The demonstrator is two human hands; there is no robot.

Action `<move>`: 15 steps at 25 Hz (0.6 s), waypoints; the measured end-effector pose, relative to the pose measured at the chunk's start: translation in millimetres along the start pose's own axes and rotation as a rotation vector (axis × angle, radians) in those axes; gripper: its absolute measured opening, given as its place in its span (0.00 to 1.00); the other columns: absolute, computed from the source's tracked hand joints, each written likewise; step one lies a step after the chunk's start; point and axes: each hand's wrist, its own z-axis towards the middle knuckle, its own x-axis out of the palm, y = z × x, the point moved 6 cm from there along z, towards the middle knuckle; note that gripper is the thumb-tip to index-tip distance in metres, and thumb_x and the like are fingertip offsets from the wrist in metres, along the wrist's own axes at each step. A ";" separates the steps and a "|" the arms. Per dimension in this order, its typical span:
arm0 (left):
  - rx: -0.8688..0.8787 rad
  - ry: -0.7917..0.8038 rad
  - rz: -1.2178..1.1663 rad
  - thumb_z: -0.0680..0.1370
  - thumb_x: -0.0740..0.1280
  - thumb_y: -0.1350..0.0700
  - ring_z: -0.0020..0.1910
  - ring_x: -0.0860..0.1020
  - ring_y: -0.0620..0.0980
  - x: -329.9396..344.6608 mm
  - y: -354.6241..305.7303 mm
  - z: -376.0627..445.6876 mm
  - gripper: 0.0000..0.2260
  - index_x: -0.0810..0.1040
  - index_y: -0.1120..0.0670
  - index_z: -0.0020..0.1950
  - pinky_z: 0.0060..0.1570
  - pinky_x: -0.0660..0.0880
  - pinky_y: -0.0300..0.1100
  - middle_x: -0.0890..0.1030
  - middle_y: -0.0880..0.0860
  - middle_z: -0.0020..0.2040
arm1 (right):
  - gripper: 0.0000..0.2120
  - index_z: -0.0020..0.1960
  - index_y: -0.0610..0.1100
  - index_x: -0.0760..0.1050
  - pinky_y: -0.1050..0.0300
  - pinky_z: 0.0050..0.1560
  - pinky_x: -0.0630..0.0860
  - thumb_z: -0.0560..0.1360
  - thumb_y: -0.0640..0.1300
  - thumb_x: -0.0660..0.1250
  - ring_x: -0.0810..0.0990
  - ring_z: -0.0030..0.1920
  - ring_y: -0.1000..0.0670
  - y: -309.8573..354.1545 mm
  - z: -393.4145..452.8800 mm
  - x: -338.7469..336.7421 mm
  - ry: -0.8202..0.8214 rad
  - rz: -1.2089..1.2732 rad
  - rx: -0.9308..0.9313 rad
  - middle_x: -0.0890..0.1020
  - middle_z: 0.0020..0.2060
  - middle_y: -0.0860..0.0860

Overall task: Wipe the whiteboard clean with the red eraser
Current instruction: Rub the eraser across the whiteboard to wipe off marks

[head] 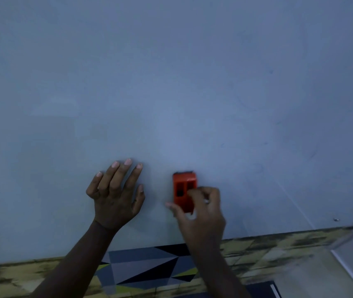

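Pale blue-grey board (171, 82) fills nearly the whole view, dimly lit. Faint blue marks show on its right part, thin streaks and specks; the rest looks plain. Below its lower edge runs a floor (21, 274) with a mottled yellow-brown pattern, and a mat (145, 267) of grey, black and yellow-green triangles lies between the forearms.

Left hand (115, 196) lies flat on the board, low and left of centre, fingers straight and spread, thumb out toward the right. It holds nothing.

Right hand (201, 214) grips the red eraser (184, 188), fingers curled over its lower half, thumb along its left side. Eraser stands lengthwise, upper end pointing up the board, a dark strip at its top edge against the board. Two dark recesses show in its red back.

Eraser sits low on the board, just right of the left hand, the two apart. A small dark fixing (335, 219) shows near the board's lower right edge.
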 end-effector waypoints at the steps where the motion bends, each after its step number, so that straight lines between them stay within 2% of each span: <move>1: 0.001 0.008 -0.010 0.82 0.64 0.49 0.80 0.62 0.52 -0.8 0.1 0.0 0.29 0.66 0.51 0.83 0.79 0.52 0.48 0.66 0.53 0.77 | 0.27 0.58 0.49 0.77 0.58 0.39 0.81 0.66 0.60 0.82 0.81 0.46 0.51 -2.7 17.5 -20.4 -0.105 0.051 0.040 0.78 0.54 0.50; 4: 0.001 0.029 -0.066 0.80 0.67 0.49 0.75 0.64 0.53 -7.5 2.8 3.5 0.27 0.69 0.51 0.79 0.72 0.60 0.50 0.67 0.51 0.76 | 0.35 0.71 0.48 0.75 0.52 0.50 0.85 0.68 0.49 0.84 0.83 0.55 0.49 -34.4 60.0 -76.5 -0.369 0.271 0.210 0.80 0.59 0.48; 6: 0.002 0.033 -0.130 0.80 0.69 0.50 0.72 0.67 0.53 -15.2 10.2 14.9 0.26 0.70 0.51 0.79 0.62 0.68 0.54 0.67 0.50 0.75 | 0.35 0.75 0.47 0.75 0.48 0.52 0.85 0.71 0.46 0.83 0.82 0.56 0.48 -47.7 74.3 -94.0 -0.411 0.271 0.225 0.78 0.58 0.49; 8: -0.040 0.030 -0.161 0.82 0.68 0.50 0.69 0.69 0.56 -20.9 23.9 36.6 0.25 0.69 0.51 0.78 0.59 0.73 0.60 0.64 0.50 0.76 | 0.32 0.73 0.45 0.77 0.50 0.53 0.84 0.71 0.45 0.82 0.80 0.52 0.48 -41.9 72.6 -88.6 -0.404 0.219 0.189 0.76 0.54 0.48; 10: -0.101 -0.003 -0.143 0.83 0.67 0.50 0.72 0.67 0.57 -22.4 38.1 63.4 0.23 0.70 0.51 0.78 0.59 0.74 0.67 0.63 0.50 0.76 | 0.30 0.71 0.45 0.78 0.56 0.55 0.81 0.70 0.44 0.82 0.78 0.50 0.48 -25.7 55.5 -61.8 -0.353 0.222 0.117 0.75 0.52 0.48; 11: -0.128 -0.029 -0.124 0.83 0.66 0.50 0.74 0.65 0.56 -22.1 42.6 74.7 0.22 0.71 0.51 0.77 0.61 0.70 0.66 0.63 0.51 0.76 | 0.29 0.70 0.46 0.79 0.56 0.54 0.80 0.71 0.44 0.82 0.78 0.49 0.47 -16.1 42.5 -42.6 -0.287 0.230 0.059 0.76 0.52 0.48; 13: -0.147 -0.078 -0.082 0.83 0.65 0.50 0.76 0.63 0.54 -21.1 43.7 87.1 0.21 0.72 0.52 0.76 0.64 0.64 0.59 0.66 0.53 0.75 | 0.26 0.70 0.49 0.80 0.48 0.49 0.80 0.74 0.47 0.80 0.78 0.50 0.44 2.7 7.6 -1.6 -0.133 0.176 -0.094 0.76 0.53 0.48; 15: -0.124 -0.114 -0.025 0.82 0.64 0.50 0.76 0.64 0.55 -20.5 40.5 87.9 0.22 0.72 0.52 0.76 0.64 0.62 0.56 0.68 0.55 0.74 | 0.20 0.69 0.55 0.79 0.46 0.44 0.79 0.77 0.51 0.75 0.76 0.50 0.46 13.7 -25.6 31.1 -0.013 0.074 -0.243 0.75 0.54 0.49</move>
